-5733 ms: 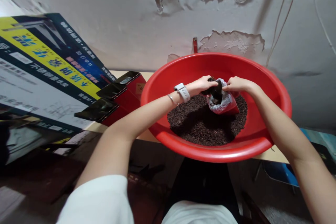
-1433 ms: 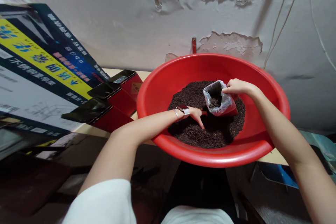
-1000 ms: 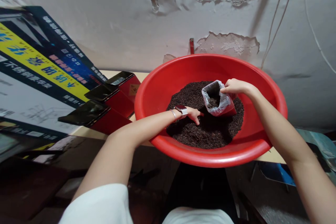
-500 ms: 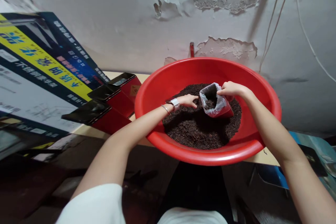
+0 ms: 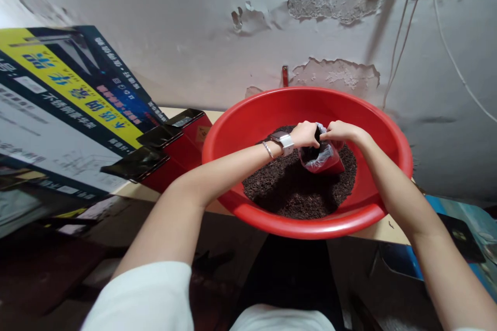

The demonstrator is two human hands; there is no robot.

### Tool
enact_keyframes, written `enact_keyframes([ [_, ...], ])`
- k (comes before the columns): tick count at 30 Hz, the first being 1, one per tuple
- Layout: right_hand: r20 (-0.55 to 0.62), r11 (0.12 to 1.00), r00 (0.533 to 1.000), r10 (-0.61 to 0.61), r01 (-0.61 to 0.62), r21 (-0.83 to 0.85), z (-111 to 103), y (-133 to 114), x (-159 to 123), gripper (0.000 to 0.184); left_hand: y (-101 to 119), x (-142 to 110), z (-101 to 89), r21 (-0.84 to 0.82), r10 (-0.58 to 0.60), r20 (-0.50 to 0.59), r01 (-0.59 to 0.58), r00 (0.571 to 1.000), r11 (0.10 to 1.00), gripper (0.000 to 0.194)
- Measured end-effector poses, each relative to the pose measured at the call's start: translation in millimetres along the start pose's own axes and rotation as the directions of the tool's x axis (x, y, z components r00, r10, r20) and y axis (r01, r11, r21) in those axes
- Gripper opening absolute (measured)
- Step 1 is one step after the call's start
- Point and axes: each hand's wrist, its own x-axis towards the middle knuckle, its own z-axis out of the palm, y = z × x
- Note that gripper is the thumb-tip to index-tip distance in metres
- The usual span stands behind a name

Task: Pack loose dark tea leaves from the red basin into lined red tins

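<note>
A big red plastic basin point(image 5: 248, 129) stands on the table edge, holding a heap of dark loose tea leaves point(image 5: 295, 191). A small red box lined with a clear plastic bag point(image 5: 324, 158) stands tilted in the leaves. My right hand point(image 5: 341, 131) pinches the bag's rim on its right side. My left hand point(image 5: 305, 134), with a watch on the wrist, is cupped over the bag's mouth with its fingers closed on a handful of leaves. The inside of the bag is mostly hidden by my hands.
Three red boxes with dark glossy open tops point(image 5: 163, 152) lie left of the basin. A large printed cardboard carton point(image 5: 58, 108) leans behind them. The peeling wall point(image 5: 330, 5) rises close behind, with thin cables point(image 5: 404, 31) at the right. A blue item point(image 5: 462, 217) lies at the right edge.
My left hand left the leaf heap at the basin's near left, rose and moved right to the bag's mouth. My right hand has kept hold of the bag's rim.
</note>
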Motion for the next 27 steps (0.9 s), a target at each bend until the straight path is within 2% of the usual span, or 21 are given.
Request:
enact_keyframes([
  [2, -0.017, 0.999, 1.000, 0.005, -0.006, -0.040, -0.7, 0.7, 0.1, 0.033, -2.8, 1.9, 2.1, -0.053, 0.000, -0.009, -0.001, 1.000, 0.999, 0.037],
  [4, -0.083, 0.992, 0.997, 0.002, -0.012, -0.128, -2.6, 3.3, 1.0, 0.034, -12.0, 3.0, 1.0, -0.135, -0.059, -0.087, 0.047, 0.994, 0.990, 0.031],
  [6, -0.176, 0.970, 0.984, -0.009, -0.034, -0.239, -6.3, 9.0, 2.4, 0.033, -26.5, 3.1, -0.8, -0.220, -0.148, -0.186, 0.106, 0.971, 0.970, 0.027],
  [8, -0.232, 0.957, 0.973, 0.002, -0.070, -0.283, -11.6, 18.0, 3.7, 0.030, -44.5, 1.9, -1.4, -0.297, -0.231, -0.255, 0.151, 0.939, 0.943, 0.024],
  [11, -0.248, 0.983, 0.966, 0.070, -0.109, -0.148, -19.6, 33.7, 5.6, 0.027, -73.5, -1.2, 1.8, -0.410, -0.372, -0.290, 0.236, 0.882, 0.881, 0.022],
  [15, -0.315, 0.982, 0.940, 0.135, -0.084, 0.170, -20.2, 45.1, 9.2, 0.022, -102.2, -2.3, 11.1, -0.564, -0.512, -0.230, 0.316, 0.827, 0.763, 0.021],
  [17, -0.325, 0.943, 0.933, 0.153, -0.040, 0.331, -14.6, 43.2, 12.0, 0.023, -107.7, -1.0, 16.1, -0.669, -0.526, -0.168, 0.296, 0.834, 0.682, 0.027],
  [19, -0.318, 0.885, 0.934, 0.163, 0.004, 0.466, -6.5, 36.3, 15.3, 0.024, -106.8, -0.4, 20.4, -0.753, -0.500, -0.092, 0.268, 0.861, 0.601, 0.034],
  [22, -0.335, 0.823, 0.914, 0.231, 0.000, 0.568, 4.3, 20.9, 19.3, 0.018, -97.6, -3.2, 23.4, -0.769, -0.439, -0.018, 0.268, 0.899, 0.580, 0.039],
  [24, -0.380, 0.861, 0.883, 0.275, -0.050, 0.506, 6.5, 11.1, 19.1, 0.019, -90.8, -6.7, 22.3, -0.721, -0.420, -0.015, 0.281, 0.907, 0.633, 0.040],
  [27, -0.493, 0.969, 0.838, 0.233, -0.155, 0.194, 1.5, 2.5, 11.8, 0.031, -86.5, -9.6, 17.5, -0.573, -0.406, -0.067, 0.298, 0.911, 0.763, 0.040],
])
